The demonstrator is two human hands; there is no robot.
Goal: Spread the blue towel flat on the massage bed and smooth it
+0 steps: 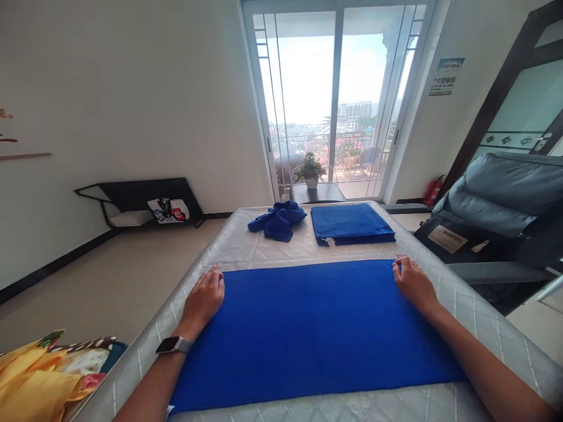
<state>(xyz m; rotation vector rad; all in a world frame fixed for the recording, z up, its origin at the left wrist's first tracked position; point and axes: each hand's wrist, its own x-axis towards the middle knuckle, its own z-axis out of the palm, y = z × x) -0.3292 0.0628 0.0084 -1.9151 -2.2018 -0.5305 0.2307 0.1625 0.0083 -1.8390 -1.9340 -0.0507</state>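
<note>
A blue towel (308,328) lies spread out in a wide rectangle on the quilted mattress (211,249). My left hand (206,298), with a watch on its wrist, is closed at the far left corner of this towel, fingers bent over its edge. At the far right corner, my right hand (412,282) pinches the cloth between thumb and fingers. Beyond the spread towel sits a crumpled blue cloth (281,221). To the right of that is a neatly folded blue stack (352,224) with a white tag at its near edge.
Behind the mattress stands a chair (319,192) bearing a potted plant (311,170), before a sliding glass door. A dark recliner (497,199) is close on the right. Yellow fabric (35,375) is heaped at lower left. A low black rack (145,199) stands by the wall.
</note>
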